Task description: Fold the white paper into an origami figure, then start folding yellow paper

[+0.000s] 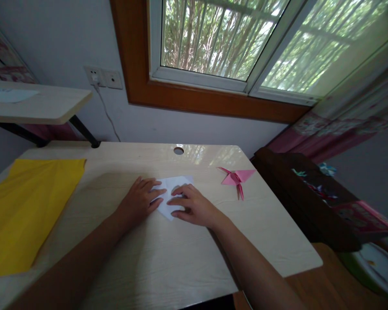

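White folded paper (170, 184) flat on table (181, 262), under both hands' fingertips. Left hand (139, 200): fingers spread over its near-side edge. Right hand (195, 206): fingers apart, curved, not pinching. Likely feather-light, creasable, apt to slide; best pinned by edges. Pink origami figure (235, 177) beyond right hand, rightward.

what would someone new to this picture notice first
Probably the large yellow sheet on the left side of the pale desk, the boldest colour there. Next, the pink folded paper near the desk's right edge, and between the two, both hands resting on a small piece of white paper. Beyond the desk, the bright window shows greenery behind bars.
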### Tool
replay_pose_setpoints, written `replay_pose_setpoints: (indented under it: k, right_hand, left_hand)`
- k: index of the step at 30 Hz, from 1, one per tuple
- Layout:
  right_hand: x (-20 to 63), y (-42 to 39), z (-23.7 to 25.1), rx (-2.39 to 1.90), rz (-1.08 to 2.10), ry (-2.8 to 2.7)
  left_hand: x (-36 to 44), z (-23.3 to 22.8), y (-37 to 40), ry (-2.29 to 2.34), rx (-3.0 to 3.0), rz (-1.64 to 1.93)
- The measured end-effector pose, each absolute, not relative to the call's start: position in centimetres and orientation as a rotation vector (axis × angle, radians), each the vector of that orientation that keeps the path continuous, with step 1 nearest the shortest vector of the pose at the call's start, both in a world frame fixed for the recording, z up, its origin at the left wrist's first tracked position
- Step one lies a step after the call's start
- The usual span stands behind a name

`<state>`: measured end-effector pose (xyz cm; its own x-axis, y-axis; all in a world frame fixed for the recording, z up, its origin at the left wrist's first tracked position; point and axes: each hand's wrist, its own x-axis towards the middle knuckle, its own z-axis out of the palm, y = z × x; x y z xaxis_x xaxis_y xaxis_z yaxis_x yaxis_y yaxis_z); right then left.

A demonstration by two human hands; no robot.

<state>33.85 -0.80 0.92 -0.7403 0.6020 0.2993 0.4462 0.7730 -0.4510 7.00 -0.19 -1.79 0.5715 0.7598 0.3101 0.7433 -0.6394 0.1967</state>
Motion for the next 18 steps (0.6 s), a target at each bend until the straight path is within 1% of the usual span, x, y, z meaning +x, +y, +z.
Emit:
replay_pose_setpoints:
  k: [9, 18]
  right_hand:
    - [33.6, -0.8, 0.7, -0.821, 0.434, -2.542]
    - [33.6, -0.5, -0.1, -0.753, 0.43, -2.535]
  left_hand:
    - [7.3, -1.6, -0.3, 1.362, 2.73, 0.611]
    - [7.1, -1.5, 0.1, 1.375, 2.639, 0.652]
